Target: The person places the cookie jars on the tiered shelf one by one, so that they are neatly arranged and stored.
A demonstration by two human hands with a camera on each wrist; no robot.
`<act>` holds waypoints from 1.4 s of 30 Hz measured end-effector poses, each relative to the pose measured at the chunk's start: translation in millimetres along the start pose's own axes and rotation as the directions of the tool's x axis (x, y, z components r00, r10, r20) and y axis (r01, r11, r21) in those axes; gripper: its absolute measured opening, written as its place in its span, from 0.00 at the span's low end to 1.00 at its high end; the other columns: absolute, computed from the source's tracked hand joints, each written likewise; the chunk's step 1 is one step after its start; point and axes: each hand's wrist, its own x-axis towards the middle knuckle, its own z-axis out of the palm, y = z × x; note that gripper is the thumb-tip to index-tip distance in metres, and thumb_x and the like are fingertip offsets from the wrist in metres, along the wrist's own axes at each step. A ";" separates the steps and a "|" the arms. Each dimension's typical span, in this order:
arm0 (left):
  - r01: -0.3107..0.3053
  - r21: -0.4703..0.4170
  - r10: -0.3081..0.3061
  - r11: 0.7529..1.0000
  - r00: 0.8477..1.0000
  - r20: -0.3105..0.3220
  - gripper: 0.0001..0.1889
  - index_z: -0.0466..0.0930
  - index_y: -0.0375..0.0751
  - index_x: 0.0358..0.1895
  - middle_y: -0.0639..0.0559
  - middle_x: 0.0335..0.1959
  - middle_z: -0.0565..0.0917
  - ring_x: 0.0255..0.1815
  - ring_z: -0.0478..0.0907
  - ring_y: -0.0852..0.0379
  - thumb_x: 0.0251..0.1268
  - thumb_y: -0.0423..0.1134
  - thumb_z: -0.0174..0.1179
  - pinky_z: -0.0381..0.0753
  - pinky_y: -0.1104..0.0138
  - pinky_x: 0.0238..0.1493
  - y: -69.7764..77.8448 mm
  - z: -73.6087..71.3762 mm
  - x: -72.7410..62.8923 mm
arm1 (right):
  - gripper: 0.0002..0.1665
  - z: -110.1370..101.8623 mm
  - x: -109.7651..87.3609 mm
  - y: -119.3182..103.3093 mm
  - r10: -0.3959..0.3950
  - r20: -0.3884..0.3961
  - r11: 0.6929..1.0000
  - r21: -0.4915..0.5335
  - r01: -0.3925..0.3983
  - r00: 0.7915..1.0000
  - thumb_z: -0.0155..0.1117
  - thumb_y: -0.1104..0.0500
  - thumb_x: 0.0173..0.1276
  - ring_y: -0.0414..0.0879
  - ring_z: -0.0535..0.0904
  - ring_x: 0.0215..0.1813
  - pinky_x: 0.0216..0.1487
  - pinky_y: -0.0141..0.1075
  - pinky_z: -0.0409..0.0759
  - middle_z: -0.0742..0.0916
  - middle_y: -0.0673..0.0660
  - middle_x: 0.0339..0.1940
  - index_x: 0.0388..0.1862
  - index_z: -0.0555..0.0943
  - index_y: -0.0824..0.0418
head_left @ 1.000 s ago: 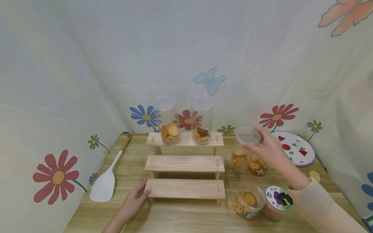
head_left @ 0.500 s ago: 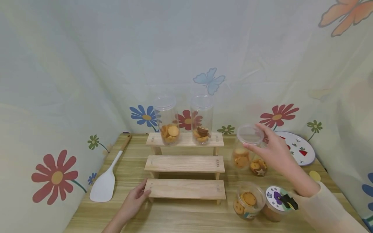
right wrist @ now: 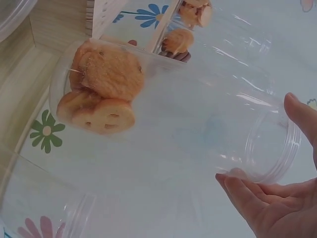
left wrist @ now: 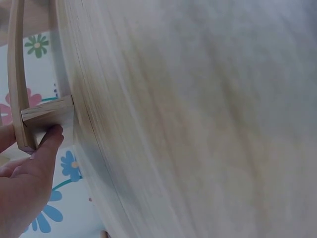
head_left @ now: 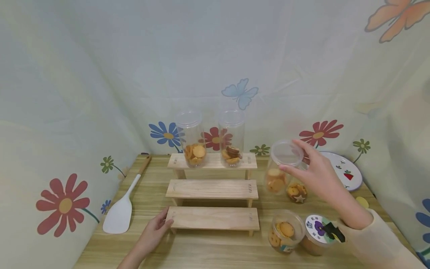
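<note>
My right hand [head_left: 317, 170] grips a clear cookie jar [head_left: 277, 175] by its lidded top, thumb on one side and fingers on the other. Cookies [right wrist: 106, 74] lie at the bottom of that jar in the right wrist view. At the left end of the lowest step of a three-tier wooden shelf [head_left: 211, 188], my left hand [head_left: 152, 233] holds the board's edge. The left wrist view shows the thumb and fingers [left wrist: 47, 144] around that board. Two tall cookie jars [head_left: 190, 136] stand on the top step.
Behind the held jar stands another container with cookies [head_left: 297, 192]. Nearer the front are an open-looking cookie tub [head_left: 286, 231] and a tub with a printed lid [head_left: 319, 231]. A white spatula [head_left: 119, 213] lies left of the shelf. A patterned plate [head_left: 349, 173] is at the back right.
My right hand has raised the cookie jar slightly, after a small shift to the right and back. The left hand stays on the lowest step.
</note>
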 end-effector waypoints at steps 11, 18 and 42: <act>0.004 0.020 -0.004 1.000 1.000 -0.009 0.33 0.54 0.23 0.70 0.28 0.69 0.60 0.63 0.68 0.35 0.72 0.38 0.56 0.74 0.62 0.58 -0.8 0.7 1.7 | 0.51 -2.6 -3.1 -15.6 -0.019 0.034 1.000 0.001 0.019 0.999 0.73 0.44 0.58 0.64 0.72 0.61 0.56 0.57 0.75 0.72 0.67 0.66 0.73 0.62 0.61; -0.006 0.011 0.006 1.000 1.000 -0.010 0.32 0.54 0.22 0.70 0.27 0.69 0.60 0.63 0.68 0.36 0.72 0.37 0.56 0.74 0.63 0.58 -1.6 0.5 1.6 | 0.50 2.5 1.1 -23.3 -0.059 0.052 0.997 0.044 0.056 0.997 0.73 0.45 0.58 0.61 0.73 0.61 0.58 0.52 0.75 0.73 0.66 0.66 0.72 0.63 0.63; 0.004 0.014 -0.004 1.000 1.000 -0.004 0.33 0.53 0.23 0.70 0.29 0.70 0.58 0.64 0.66 0.36 0.72 0.38 0.56 0.73 0.63 0.59 -0.1 -0.5 0.6 | 0.48 25.4 7.5 -43.5 -0.135 0.093 0.978 0.172 0.118 0.986 0.78 0.50 0.54 0.51 0.74 0.61 0.57 0.38 0.76 0.75 0.59 0.64 0.71 0.66 0.60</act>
